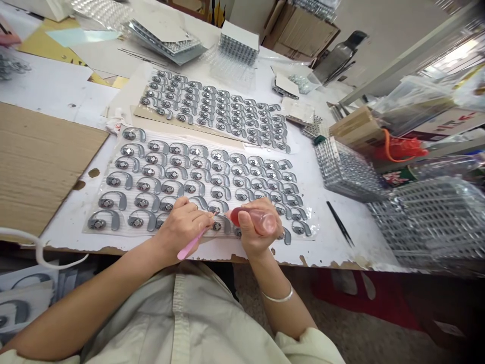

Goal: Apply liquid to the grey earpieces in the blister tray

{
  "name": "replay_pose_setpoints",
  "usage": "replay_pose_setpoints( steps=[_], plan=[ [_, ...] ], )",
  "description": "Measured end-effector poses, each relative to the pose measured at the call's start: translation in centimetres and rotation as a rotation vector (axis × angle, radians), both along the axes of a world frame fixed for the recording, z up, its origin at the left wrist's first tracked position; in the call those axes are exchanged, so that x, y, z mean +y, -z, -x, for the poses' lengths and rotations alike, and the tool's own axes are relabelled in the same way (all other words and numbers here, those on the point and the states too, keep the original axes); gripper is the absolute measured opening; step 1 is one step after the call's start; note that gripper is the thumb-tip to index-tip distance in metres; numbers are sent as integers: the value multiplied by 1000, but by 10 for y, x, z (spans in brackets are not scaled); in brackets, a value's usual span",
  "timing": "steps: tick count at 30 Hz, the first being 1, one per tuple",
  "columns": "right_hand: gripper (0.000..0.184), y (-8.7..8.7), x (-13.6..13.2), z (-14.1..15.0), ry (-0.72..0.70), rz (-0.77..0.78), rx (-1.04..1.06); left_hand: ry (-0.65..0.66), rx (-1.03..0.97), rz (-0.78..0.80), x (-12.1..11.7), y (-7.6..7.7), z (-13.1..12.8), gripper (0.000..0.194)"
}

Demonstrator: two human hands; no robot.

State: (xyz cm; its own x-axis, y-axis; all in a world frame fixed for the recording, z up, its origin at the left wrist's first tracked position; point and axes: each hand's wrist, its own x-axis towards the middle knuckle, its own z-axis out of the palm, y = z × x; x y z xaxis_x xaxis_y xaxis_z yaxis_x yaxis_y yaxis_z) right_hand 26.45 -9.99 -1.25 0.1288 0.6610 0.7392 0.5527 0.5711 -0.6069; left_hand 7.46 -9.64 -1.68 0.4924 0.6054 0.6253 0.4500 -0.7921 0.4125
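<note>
My left hand (pixel 185 222) is closed around a slim pink-handled tool (pixel 189 246), its tip near a part in the front row; the tip is too small to make out. In my right hand (pixel 260 227) is a reddish translucent squeeze bottle (pixel 257 220), lying tilted with its narrow nozzle pointing left toward the same part. Both hands are over the front sheet of grey hook-shaped parts (pixel 217 208), each with a small round metallic piece at one end. They lie in rows on a clear ribbed plastic sheet (pixel 131 233). My hands cover some front-row parts.
Behind lies a second sheet of similar parts (pixel 206 107). Black tweezers (pixel 340 223) rest on the right. Stacked clear trays (pixel 348 169) and a cardboard box (pixel 356 126) line the right side. A cardboard sheet (pixel 38 167) covers the left; a dark bottle (pixel 341 55) stands at the back right.
</note>
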Motion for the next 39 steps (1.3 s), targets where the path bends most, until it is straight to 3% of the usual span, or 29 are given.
replay_pose_setpoints(
  steps=[11, 17, 27, 32, 39],
  plan=[
    [12, -3, 1, 2, 4, 17, -10, 26, -7, 92, 2, -3, 4, 9],
    [10, -4, 0, 4, -27, 12, 20, 44, -47, 237, 4, -6, 5, 11],
    [8, -4, 1, 7, -66, 13, 29, 48, -21, 540, 13, -25, 7, 13],
    [8, -4, 1, 7, -79, 12, 40, 57, -7, 620, 21, -22, 9, 10],
    [10, -1, -1, 3, -68, 29, 137, 50, 24, 608, 22, -16, 12, 9]
  ],
)
